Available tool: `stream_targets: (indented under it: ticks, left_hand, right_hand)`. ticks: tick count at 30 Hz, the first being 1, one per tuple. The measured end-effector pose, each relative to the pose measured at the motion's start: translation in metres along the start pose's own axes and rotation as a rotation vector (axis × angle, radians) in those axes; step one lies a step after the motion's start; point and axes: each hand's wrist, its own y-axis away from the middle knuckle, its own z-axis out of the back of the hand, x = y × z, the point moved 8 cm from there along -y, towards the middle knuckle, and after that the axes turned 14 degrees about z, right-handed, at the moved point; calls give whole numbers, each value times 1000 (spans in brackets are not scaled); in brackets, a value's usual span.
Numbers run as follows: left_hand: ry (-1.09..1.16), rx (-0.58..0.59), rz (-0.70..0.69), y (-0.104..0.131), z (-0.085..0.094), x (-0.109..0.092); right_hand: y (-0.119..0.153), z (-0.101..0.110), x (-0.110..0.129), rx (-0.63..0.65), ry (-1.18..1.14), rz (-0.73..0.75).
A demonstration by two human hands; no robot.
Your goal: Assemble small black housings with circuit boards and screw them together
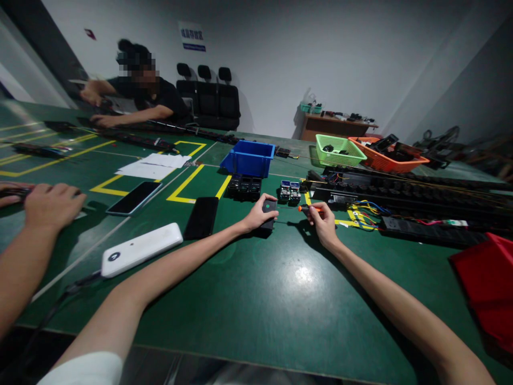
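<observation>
Near the middle of the green table (pixel 248 299), my left hand (pixel 259 215) grips a small black box (pixel 266 227) with a green dot on its top. To its right, my right hand (pixel 323 222) is closed on an orange and black screwdriver (pixel 306 209) that points left toward the box without touching it. Just behind the two hands stand small modules with blue tops (pixel 289 185). Several black modules (pixel 244 187) sit in front of a blue bin (pixel 253 158). A black phone (pixel 201 218) lies left of the box.
A white power bank (pixel 142 249) with a cable and another phone (pixel 135 198) lie left. A neighbour's hands (pixel 54 206) reach in at the left edge. Long black assemblies (pixel 404 195), green (pixel 339 152) and orange baskets (pixel 388 155) and a red bin (pixel 489 289) are right. Another person works across the table.
</observation>
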Motion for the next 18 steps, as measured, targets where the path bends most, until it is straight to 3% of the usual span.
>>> stream_targets:
  ticks: [18]
  left_hand:
    - [10,-9,3,0,1,-1]
  right_hand:
    - [-1,2,2,-6,-46,38]
